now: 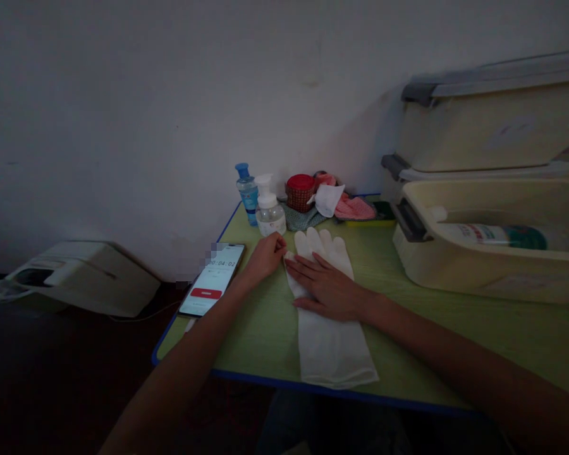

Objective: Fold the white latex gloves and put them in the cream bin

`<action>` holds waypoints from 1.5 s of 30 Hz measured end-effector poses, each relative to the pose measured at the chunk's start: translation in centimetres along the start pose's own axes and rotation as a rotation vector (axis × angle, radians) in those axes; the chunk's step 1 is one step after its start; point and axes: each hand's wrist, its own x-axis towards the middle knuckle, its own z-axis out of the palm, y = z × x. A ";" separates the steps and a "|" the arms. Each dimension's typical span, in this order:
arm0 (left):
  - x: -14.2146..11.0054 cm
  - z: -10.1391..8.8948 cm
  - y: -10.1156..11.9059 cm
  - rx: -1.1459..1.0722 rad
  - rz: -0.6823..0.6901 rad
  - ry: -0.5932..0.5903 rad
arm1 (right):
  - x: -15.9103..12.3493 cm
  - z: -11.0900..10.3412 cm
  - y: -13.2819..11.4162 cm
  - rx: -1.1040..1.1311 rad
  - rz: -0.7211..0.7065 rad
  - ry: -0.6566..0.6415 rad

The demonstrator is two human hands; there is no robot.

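Observation:
A white glove [334,351] lies flat on the green table [246,347], its fingers toward the wall and its cuff at the near edge. My right hand [329,287] rests palm down across the glove's palm, fingers outstretched. At the glove's left side, my left hand [268,256] is closed, its fingertips pinching the glove's thumb. Left of that hand lies a phone [211,281] with a running timer on its screen. A clear pump bottle [271,218] stands just beyond my left hand.
Behind stand a blue bottle [248,196], a red-lidded woven container [300,193] and bundled cloths [353,207]. An open cream bin [493,272] holding a bottle [493,236] is at right, with lidded boxes [497,133] stacked behind. A white bin [95,278] sits left of the table.

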 end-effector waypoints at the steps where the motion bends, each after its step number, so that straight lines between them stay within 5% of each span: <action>1: 0.0 0.0 0.0 0.000 0.005 -0.003 | 0.0 0.0 0.0 0.007 0.000 0.005; 13: -0.1 0.0 0.2 0.022 0.035 -0.047 | 0.0 0.0 0.0 0.016 0.011 -0.007; 32: -1.5 0.3 1.7 0.465 0.101 -0.026 | 0.1 0.2 -0.1 -0.041 0.022 0.014; 45: -2.2 0.1 2.3 0.624 0.169 -0.048 | -0.3 -0.4 -0.2 -0.056 -0.163 0.476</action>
